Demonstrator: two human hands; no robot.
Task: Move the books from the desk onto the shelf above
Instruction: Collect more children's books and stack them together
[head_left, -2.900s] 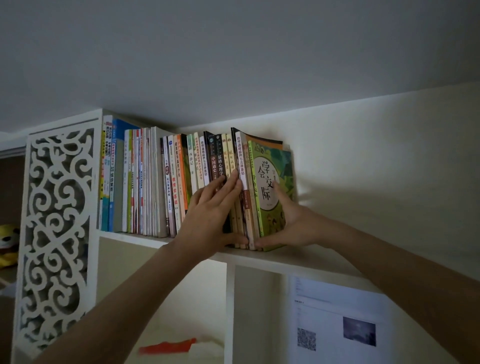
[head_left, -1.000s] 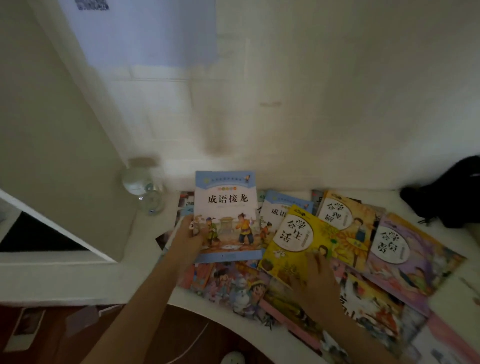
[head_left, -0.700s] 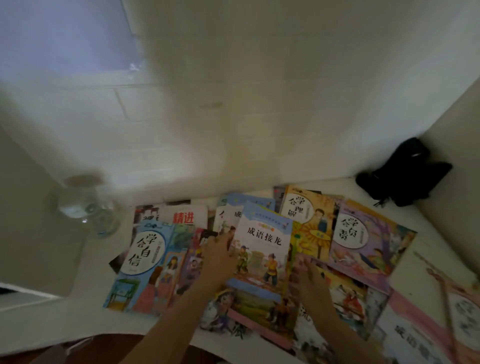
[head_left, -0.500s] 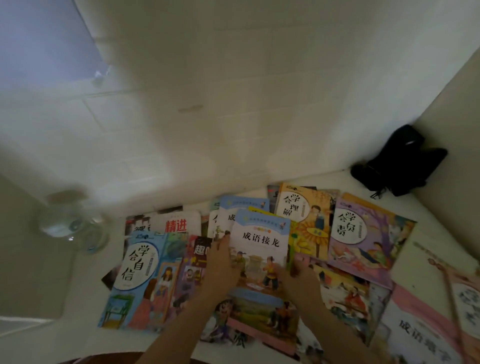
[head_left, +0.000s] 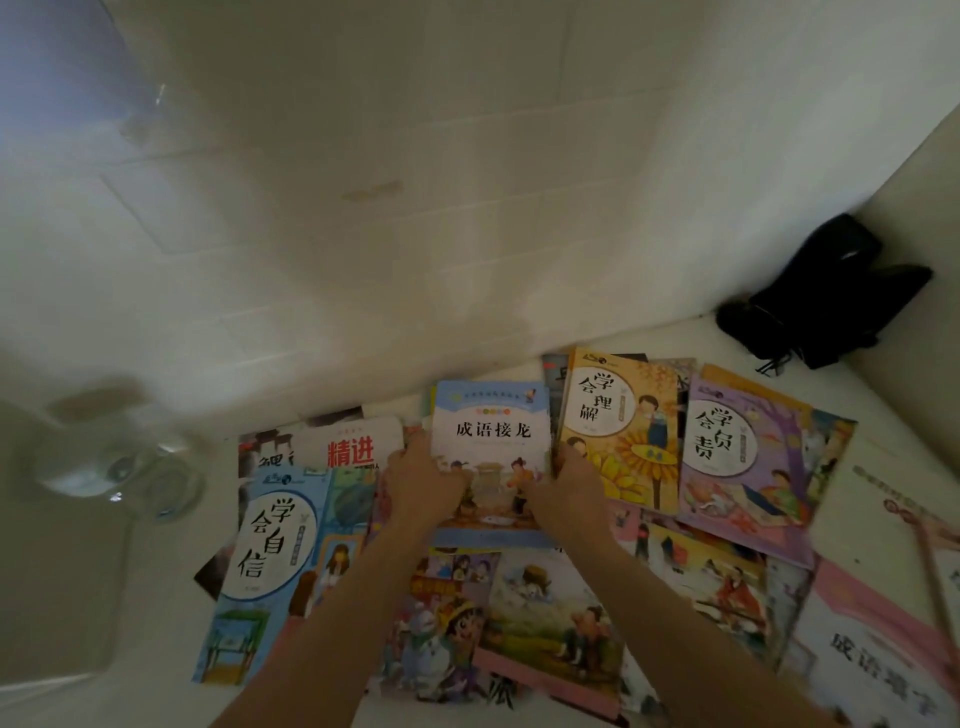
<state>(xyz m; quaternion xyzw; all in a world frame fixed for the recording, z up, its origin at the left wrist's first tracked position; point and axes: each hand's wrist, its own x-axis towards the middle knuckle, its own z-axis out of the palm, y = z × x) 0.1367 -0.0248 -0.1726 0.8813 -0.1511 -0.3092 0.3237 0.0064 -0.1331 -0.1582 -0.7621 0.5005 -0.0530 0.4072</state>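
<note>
Books (head_left: 519, 519) lie spread flat over the white desk (head_left: 156, 597), overlapping one another from the middle out to the right edge. I have both hands on one of them: a blue-topped book (head_left: 492, 431) with a white title panel and a cartoon scene lower down. It sits near the back edge of the desk, on top of the others, and I cannot tell whether it is lifted off them. My left hand (head_left: 423, 486) grips its left edge, fingers curled round the side; my right hand (head_left: 566, 491) grips the right edge the same way. Both forearms reach in from the front edge.

Just right of it lies a yellow book (head_left: 621, 431) with a sunflower on the cover, and next to that, overlapping it, a purple book (head_left: 748, 457). Toward the left side of the spread lies a light blue book (head_left: 280, 561) with a big white oval on the cover. Behind it, a white book (head_left: 353, 447) with red characters shows only its upper part. Nearer the front edge, between my forearms, a cartoon book (head_left: 452, 623) lies flat. At the front right corner a pink and white book (head_left: 878, 670) runs out of view.

In the back right corner, against the wall, sits a black bag (head_left: 826, 296), well apart from my hands. On the left side of the desk stands a clear glass jar (head_left: 114, 467), blurred, apart from the books.
</note>
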